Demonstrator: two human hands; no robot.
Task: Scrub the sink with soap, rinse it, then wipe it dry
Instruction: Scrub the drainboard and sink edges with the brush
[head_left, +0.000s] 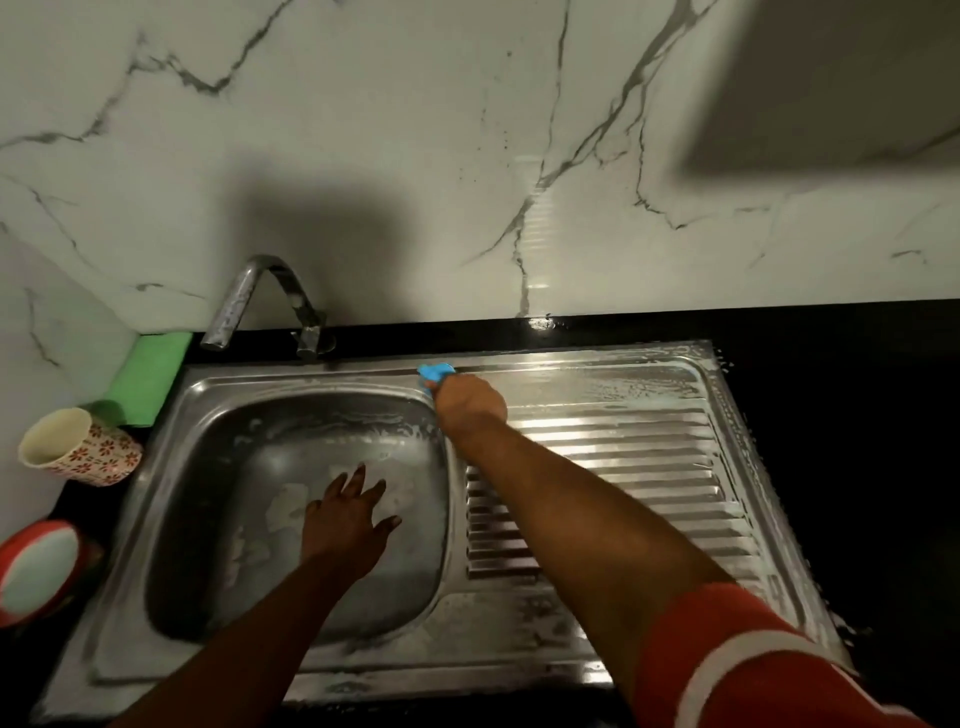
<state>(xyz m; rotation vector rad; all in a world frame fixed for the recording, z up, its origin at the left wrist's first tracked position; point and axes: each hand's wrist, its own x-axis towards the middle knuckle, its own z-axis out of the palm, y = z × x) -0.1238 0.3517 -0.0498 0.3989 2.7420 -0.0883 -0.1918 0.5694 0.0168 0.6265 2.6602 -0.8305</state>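
While soapy lather streaks the stainless sink (171, 410) and its drainboard (623, 457), scrubbing looks well along but unfinished: the right hand (470, 402) grips a blue scrubber (435, 373) against the back rim, just past its knuckles. The left hand (348, 512), fingers spread and holding nothing, sits low in the basin over foam. Beyond it the tap (249, 301) runs dry, so rinsing and wiping look not yet begun.

One wide-angle head view, steeply down from close above the sink (363, 660), marble wall (415, 130) across the upper half
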